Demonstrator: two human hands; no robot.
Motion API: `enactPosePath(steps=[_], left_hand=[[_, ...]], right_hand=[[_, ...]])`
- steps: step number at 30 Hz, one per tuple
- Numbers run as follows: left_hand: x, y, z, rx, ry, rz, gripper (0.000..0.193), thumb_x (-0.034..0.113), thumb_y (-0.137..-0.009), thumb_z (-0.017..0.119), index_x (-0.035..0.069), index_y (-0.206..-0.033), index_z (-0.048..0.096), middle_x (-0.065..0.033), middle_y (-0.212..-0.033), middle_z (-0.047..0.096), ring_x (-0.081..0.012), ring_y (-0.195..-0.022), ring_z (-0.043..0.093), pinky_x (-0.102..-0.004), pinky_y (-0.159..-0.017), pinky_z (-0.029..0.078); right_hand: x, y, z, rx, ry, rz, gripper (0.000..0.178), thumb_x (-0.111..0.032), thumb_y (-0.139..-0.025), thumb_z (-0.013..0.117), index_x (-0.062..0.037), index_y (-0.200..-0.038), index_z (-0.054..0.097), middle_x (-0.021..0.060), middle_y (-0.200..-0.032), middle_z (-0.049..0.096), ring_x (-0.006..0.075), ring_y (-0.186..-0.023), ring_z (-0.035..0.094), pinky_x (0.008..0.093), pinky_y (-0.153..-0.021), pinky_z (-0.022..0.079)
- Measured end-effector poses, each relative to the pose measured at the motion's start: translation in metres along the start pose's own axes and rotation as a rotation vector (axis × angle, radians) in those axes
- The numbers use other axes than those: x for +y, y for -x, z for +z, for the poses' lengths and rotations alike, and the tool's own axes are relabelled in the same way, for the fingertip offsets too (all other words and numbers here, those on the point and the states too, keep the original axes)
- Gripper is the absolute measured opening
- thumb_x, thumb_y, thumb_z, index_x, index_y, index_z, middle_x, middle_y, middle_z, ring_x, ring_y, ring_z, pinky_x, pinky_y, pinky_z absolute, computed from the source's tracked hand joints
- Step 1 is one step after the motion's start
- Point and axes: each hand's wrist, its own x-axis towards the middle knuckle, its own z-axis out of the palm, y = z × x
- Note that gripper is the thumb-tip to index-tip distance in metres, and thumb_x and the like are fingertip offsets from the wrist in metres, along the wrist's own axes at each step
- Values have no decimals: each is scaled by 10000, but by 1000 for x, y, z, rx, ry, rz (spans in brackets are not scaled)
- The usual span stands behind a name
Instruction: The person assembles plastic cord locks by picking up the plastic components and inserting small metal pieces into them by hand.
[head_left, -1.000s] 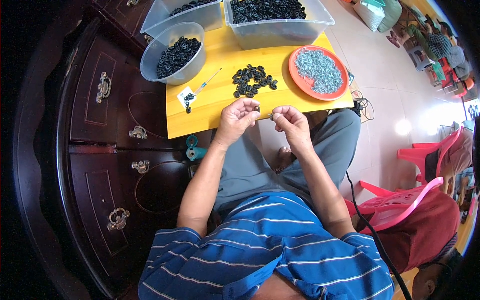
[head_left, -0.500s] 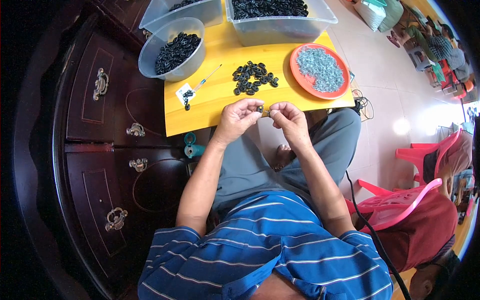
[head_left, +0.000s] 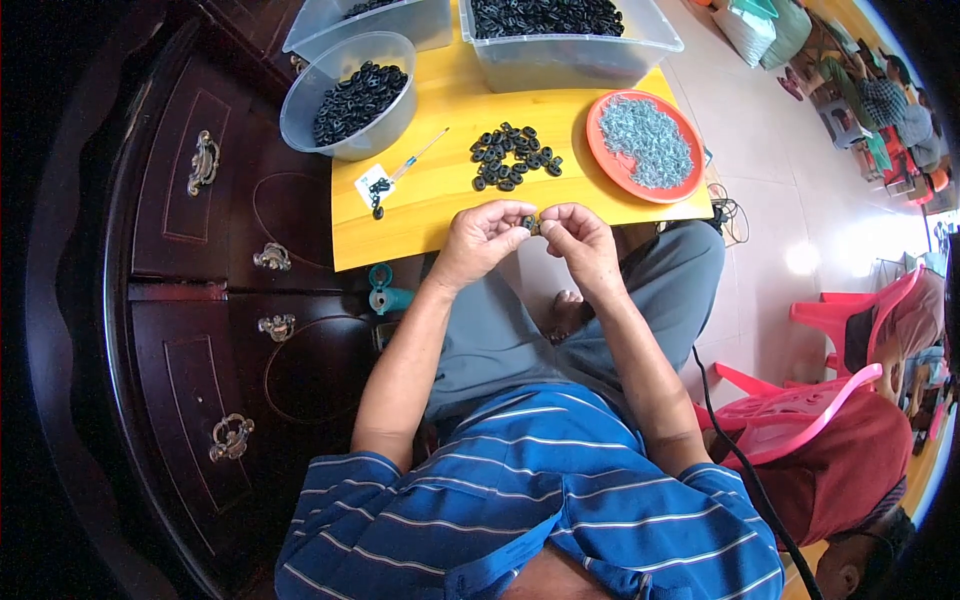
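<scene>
My left hand (head_left: pixel 482 243) is closed in a pinch on a small black oval piece (head_left: pixel 528 221) at the table's near edge. My right hand (head_left: pixel 582 247) is pinched too, its fingertips right against that piece; what they hold is too small to make out. Just beyond, a loose pile of black oval pieces (head_left: pixel 492 152) lies on the yellow table (head_left: pixel 440 215). To the right of the pile, an orange plate (head_left: pixel 600 165) carries many thin silvery metal pieces (head_left: pixel 650 140).
A round clear tub (head_left: pixel 405 110) and two bins, including a large clear bin (head_left: pixel 570 70), hold black pieces at the back. Left on the table lie a thin screwdriver-like tool (head_left: pixel 418 157) and a white card (head_left: pixel 365 180). Dark drawers (head_left: pixel 190 400) stand left; people and pink chairs (head_left: pixel 800 420) are right.
My right fingertips have come closer to the black piece, narrowing the gap between my hands. The table's things sit slightly shifted in the picture, as the view moved a little.
</scene>
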Motion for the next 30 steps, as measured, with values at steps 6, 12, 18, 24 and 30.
enactPosePath(steps=[6, 12, 18, 24, 30], left_hand=[[1, -1, 1, -3, -6, 19, 264, -28, -882, 658, -3, -1143, 682, 11, -951, 685, -32, -794, 606, -195, -731, 521], [0, -1, -2, -16, -14, -14, 258, -19, -880, 664, -4, -1136, 691, -1, -961, 703, -37, -809, 623, -202, -745, 531], [2, -2, -3, -42, -53, -12, 241, -6, -875, 677, -5, -1114, 704, 2, -958, 700, -35, -802, 617, -206, -736, 528], [14, -3, -3, -125, -230, 94, 268, -2, -850, 695, 18, -1117, 710, 23, -885, 640, -46, -721, 562, -219, -664, 495], [49, 3, 13, -83, -496, 88, 433, 64, -774, 754, 51, -1196, 659, -40, -884, 610, -112, -703, 593, -270, -674, 511]], right_hand=[[6, 0, 3, 6, -26, -27, 83, -94, -939, 670, -59, -1014, 662, -45, -833, 639, 32, -687, 541, 187, -634, 457], [7, 0, 5, 28, -33, -4, 91, -94, -934, 675, -52, -1014, 661, -43, -812, 639, 37, -667, 541, 188, -622, 453], [6, 2, 2, -1, -35, 60, 93, -109, -934, 677, -43, -1000, 670, -39, -803, 638, 41, -654, 539, 192, -614, 450], [2, 5, -5, -74, -28, 195, 128, -172, -938, 695, -57, -994, 697, -33, -813, 650, 40, -663, 547, 197, -628, 463], [3, 8, -6, -90, -155, 241, 151, -212, -950, 683, -69, -994, 704, -19, -829, 670, 56, -682, 570, 209, -644, 476]])
